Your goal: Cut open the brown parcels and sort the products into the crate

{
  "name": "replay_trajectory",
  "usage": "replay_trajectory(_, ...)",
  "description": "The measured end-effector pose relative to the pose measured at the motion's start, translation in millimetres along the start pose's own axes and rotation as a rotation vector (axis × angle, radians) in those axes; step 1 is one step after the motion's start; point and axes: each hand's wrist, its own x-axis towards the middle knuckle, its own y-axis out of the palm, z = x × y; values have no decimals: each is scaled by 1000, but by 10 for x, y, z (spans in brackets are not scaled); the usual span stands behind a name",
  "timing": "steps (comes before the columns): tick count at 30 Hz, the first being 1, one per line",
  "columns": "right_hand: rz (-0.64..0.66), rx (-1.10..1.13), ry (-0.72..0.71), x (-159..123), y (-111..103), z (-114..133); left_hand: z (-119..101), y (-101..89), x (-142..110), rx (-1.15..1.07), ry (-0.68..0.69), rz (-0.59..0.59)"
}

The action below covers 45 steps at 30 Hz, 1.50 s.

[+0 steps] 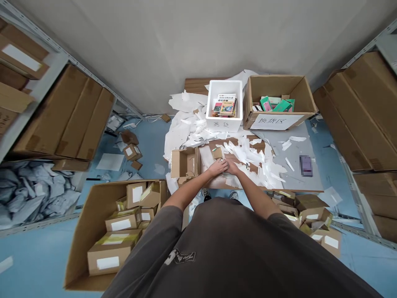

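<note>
My left hand [218, 166] and my right hand [230, 166] meet at the table's front, fingers curled together. What they pinch, if anything, is hidden behind the fingers. Just beyond the left fingers lies a small brown cardboard piece [217, 153] with a bit of green near its top; I cannot tell whether the hand touches it. Torn white paper scraps [245, 151] lie around both hands. An open small cardboard box [178, 162] stands to the left of my left hand, its inside facing up.
Behind stand a white foam box [223, 125] holding books and a large carton [277, 121] with green packages. A blurred phone-like object [306, 165] lies at right. A big carton [81, 231] of parcels stands left; more boxes [313, 207] are at lower right. Shelves flank both sides.
</note>
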Motion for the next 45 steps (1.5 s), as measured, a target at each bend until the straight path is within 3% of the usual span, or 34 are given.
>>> replay_trajectory(3,-29,22,9,-54,80,-46,-29,-48,-92,-55,71,7)
replay_trajectory(6,-98,126,104,-179,125,-120,-46,-43,-324,-27,75,16)
replay_trajectory(10,-115,313,183,-311,160,-197,-32,60,-537,1,-188,-216)
replay_trajectory(12,-100,334,175,-336,171,-227,-12,143,-498,-101,-251,-274)
replay_trajectory(18,-4,257,184,-340,185,-294,41,359,-196,-331,-204,-244)
replay_trajectory(22,17,270,176,-359,138,-240,81,350,-216,-301,-228,-251)
replay_trajectory(26,25,302,161,-468,-47,-135,127,275,-273,-165,-230,-246)
replay_trajectory(29,-67,232,155,-548,-232,-24,150,235,-248,-110,-225,-220)
replay_trajectory(32,-137,69,48,-515,-384,115,163,222,-185,-98,-211,-218)
replay_trajectory(35,-41,-136,-17,-360,-489,250,174,229,-129,-109,-201,-217)
replay_trajectory(39,118,-353,1,-152,-558,364,195,250,-70,-233,-205,-214)
replay_trajectory(45,198,-532,-46,-111,-468,358,214,237,-28,-364,-173,-167)
